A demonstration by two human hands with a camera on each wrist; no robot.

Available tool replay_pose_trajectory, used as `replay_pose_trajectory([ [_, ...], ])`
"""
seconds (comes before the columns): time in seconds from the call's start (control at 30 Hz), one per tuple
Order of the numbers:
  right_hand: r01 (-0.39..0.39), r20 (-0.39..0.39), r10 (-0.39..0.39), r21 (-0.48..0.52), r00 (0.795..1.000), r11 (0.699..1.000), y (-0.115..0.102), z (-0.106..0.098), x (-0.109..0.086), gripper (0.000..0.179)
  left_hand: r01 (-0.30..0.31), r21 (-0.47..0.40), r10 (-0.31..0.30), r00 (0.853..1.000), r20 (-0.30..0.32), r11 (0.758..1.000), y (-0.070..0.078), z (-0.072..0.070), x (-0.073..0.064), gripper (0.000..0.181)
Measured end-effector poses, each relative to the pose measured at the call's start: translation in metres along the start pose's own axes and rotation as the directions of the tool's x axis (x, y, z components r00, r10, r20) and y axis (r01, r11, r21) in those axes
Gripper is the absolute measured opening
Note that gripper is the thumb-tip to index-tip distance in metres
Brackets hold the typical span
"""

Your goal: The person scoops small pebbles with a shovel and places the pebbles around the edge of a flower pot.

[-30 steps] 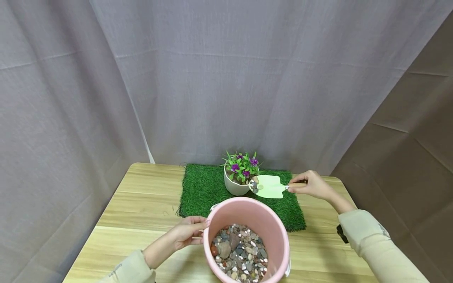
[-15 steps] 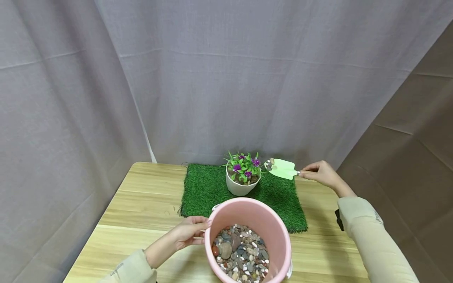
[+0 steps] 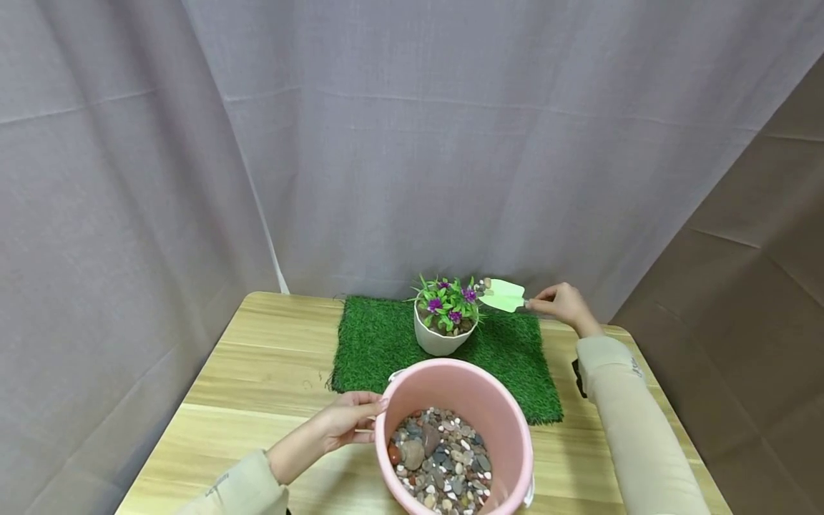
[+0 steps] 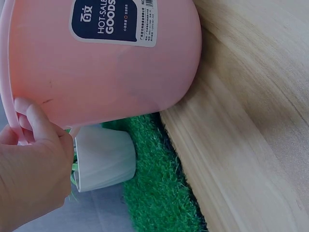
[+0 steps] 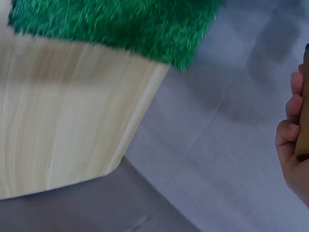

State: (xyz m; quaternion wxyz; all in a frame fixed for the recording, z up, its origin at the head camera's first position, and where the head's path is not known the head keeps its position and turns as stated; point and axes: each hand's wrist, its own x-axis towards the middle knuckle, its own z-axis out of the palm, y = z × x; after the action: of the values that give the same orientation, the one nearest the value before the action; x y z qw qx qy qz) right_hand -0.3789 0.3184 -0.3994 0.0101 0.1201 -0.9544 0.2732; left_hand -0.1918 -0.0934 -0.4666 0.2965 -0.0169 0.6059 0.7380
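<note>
My left hand (image 3: pixel 347 420) grips the rim of a pink bucket (image 3: pixel 460 385), the thumb over the edge; the left wrist view shows the fingers pinching that rim. Inside the bucket lie mixed pebbles (image 3: pixel 444 465). With my right hand (image 3: pixel 565 306) I hold a light green trowel (image 3: pixel 505 296) by its wooden handle (image 5: pixel 304 111), fingers curled round it. Several pebbles (image 3: pixel 481 287) sit at the blade's tip. That tip is at the right side of a plant with purple flowers (image 3: pixel 445 304), in a white pot (image 3: pixel 440 342). Whether it touches the leaves I cannot tell.
Under the pot lies a green turf mat (image 3: pixel 373 343), on a wooden table (image 3: pixel 270 372). Grey curtains (image 3: pixel 412 157) hang behind, and a brownish cloth (image 3: pixel 740 322) is at the right. The bucket stands in front of the pot.
The loaded trowel has risen and swung away from the pot's front right, first right, then back left beside the flowers. My left hand and the bucket stay put.
</note>
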Motion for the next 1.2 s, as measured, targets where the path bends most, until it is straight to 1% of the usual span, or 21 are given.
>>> replay_pose_trajectory([
  [0.17,-0.037,-0.013,0.036,-0.043,0.999,0.998,-0.014,0.019,0.012,0.029,0.002,0.001,-0.002,1.0,-0.001,1.0,0.0,-0.001,0.0,0.038],
  [0.37,-0.02,-0.039,0.015,-0.132,0.999,0.991,-0.03,0.034,0.027,0.027,0.01,0.005,-0.01,1.0,-0.012,1.0,0.002,0.001,0.0,0.037],
  [0.5,-0.01,-0.053,0.001,-0.17,0.999,0.985,-0.032,0.04,0.033,0.027,0.015,0.004,-0.015,1.0,-0.008,1.0,0.002,0.002,0.0,0.037],
  [0.7,0.034,-0.081,-0.055,-0.241,0.995,0.97,-0.029,0.04,0.039,0.032,0.016,0.016,-0.016,1.0,-0.007,1.0,0.004,0.003,0.001,0.039],
  [0.8,0.057,-0.095,-0.087,-0.279,0.992,0.959,-0.031,0.038,0.04,0.03,0.015,0.016,-0.015,1.0,-0.006,1.0,0.005,0.003,0.001,0.039],
  [0.93,0.078,-0.12,-0.122,-0.321,0.985,0.944,-0.035,0.036,0.039,0.028,0.018,0.013,-0.018,1.0,-0.001,1.0,0.005,0.002,0.001,0.036],
  [1.07,0.1,-0.138,-0.16,-0.363,0.977,0.926,-0.038,0.035,0.037,0.028,0.023,0.016,-0.023,1.0,-0.011,1.0,0.005,0.001,0.0,0.033],
  [1.2,0.108,-0.165,-0.183,-0.383,0.969,0.918,-0.04,0.031,0.033,0.027,0.026,0.022,-0.026,1.0,-0.017,0.999,0.006,0.001,0.0,0.035],
])
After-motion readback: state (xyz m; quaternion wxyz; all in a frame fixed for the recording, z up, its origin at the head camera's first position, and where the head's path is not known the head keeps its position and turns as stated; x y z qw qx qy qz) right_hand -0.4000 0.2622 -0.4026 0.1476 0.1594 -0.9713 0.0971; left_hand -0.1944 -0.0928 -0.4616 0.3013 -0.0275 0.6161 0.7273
